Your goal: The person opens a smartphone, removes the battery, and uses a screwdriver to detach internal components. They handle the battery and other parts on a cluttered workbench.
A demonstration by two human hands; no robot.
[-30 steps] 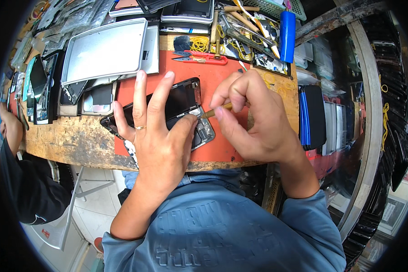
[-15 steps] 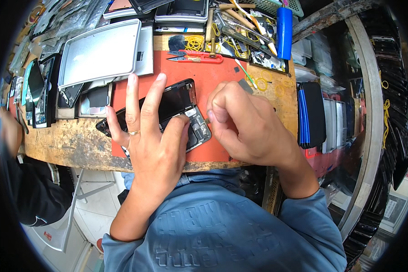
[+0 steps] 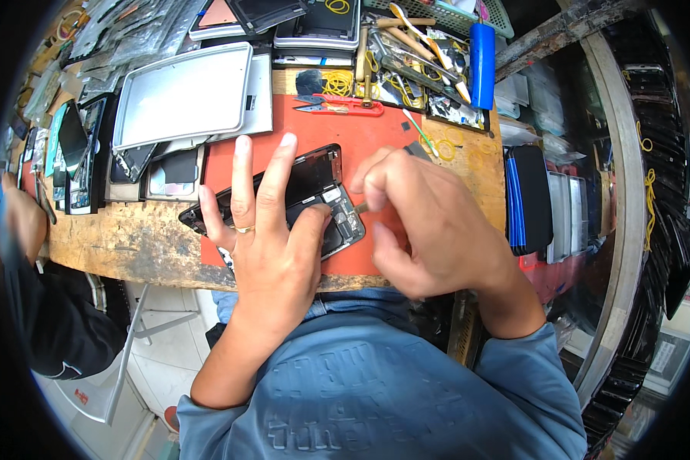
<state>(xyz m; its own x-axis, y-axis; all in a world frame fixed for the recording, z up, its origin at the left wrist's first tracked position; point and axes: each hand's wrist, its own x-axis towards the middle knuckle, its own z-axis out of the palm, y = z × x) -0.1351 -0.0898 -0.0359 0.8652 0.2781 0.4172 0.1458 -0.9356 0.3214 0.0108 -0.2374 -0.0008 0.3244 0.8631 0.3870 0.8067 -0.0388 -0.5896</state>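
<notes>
An opened phone (image 3: 341, 222), with its dark display half folded up, lies on a red mat (image 3: 299, 123). My left hand (image 3: 268, 245) is over it, three fingers spread and the bent forefinger pressing on its inner parts; the thumb is mostly hidden. My right hand (image 3: 429, 222), blurred and curled, holds a small brass-coloured tool (image 3: 364, 207) at the phone's right edge, with thumb lower and apart from the forefinger. Red-handled snips (image 3: 349, 105) and a green cotton swab (image 3: 420, 134) lie behind the phone.
Metal trays (image 3: 180, 92), stacked phone parts (image 3: 80, 153), assorted tools (image 3: 402, 46) and a blue cylinder (image 3: 483, 65) crowd the bench (image 3: 123, 245). Black-and-blue cases (image 3: 525, 199) stand at right. A co-worker's hand and dark sleeve (image 3: 23, 218) are at far left.
My right hand has loosened from a tight curl, its thumb dropping away from the forefinger. My left hand keeps its place on the phone. The whole view has shifted slightly.
</notes>
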